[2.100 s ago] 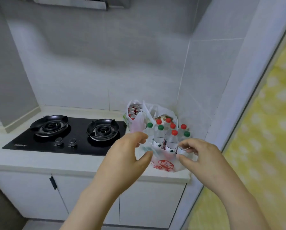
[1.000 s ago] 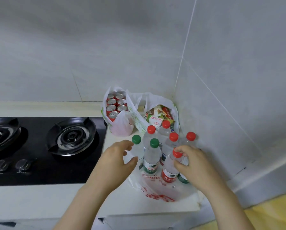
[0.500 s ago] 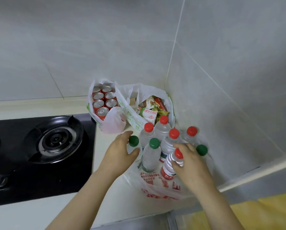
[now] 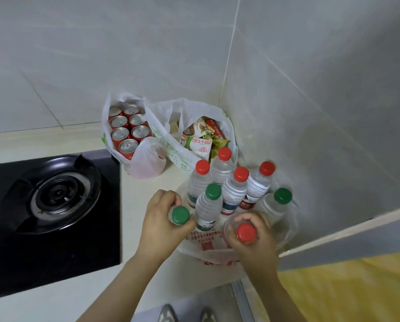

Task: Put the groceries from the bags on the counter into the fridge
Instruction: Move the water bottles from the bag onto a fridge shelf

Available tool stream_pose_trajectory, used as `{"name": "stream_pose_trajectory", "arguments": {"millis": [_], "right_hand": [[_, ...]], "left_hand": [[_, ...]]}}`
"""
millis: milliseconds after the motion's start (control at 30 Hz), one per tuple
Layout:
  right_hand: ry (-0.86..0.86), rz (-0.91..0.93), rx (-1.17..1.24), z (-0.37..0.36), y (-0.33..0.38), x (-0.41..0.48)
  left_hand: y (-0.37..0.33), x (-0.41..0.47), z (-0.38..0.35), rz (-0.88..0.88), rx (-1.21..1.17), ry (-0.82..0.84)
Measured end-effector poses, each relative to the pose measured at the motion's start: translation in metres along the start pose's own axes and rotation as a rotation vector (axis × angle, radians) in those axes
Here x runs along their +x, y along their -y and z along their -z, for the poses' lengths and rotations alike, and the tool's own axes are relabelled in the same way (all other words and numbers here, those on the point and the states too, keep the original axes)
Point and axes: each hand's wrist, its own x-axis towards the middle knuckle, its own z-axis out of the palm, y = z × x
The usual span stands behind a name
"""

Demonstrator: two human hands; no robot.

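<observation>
While among bagged bottles, left hand tight round green-capped bottle, right hand round red-capped bottle.

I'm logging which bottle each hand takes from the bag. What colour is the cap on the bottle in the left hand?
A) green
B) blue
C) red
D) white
A: the left hand grips a green-capped bottle below its cap, while the right hand holds a red-capped bottle.

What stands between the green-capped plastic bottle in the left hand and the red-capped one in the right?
A second green-capped clear plastic bottle, upright in the white printed bag; the head view shows it.
</observation>
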Motion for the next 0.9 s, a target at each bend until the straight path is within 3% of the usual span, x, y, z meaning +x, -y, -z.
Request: {"name": "stream_pose_trajectory", "arguments": {"millis": [167, 300, 467, 667, 900], "right_hand": [[0.063, 0.026, 0.008, -0.012, -0.008, -0.004], [0.042, 0.104, -0.023, -0.013, -0.007, -0.001], [-0.039, 0.070, -0.010, -0.014, -0.002, 0.007], [-0.171, -0.059, 0.063, -0.010, 0.010, 0.013], [-0.187, 0.065, 0.115, 0.016, 0.039, 0.020]], "left_hand": [[0.000, 0.000, -0.007, 0.111, -0.144, 0.083], [0.003, 0.001, -0.012, 0.003, -0.073, 0.073], [-0.002, 0.001, -0.013, -0.021, -0.066, 0.033], [-0.019, 0.004, -0.008, 0.194, -0.143, -0.014], [-0.063, -0.006, 0.002, 0.215, -0.239, -0.101]]}}
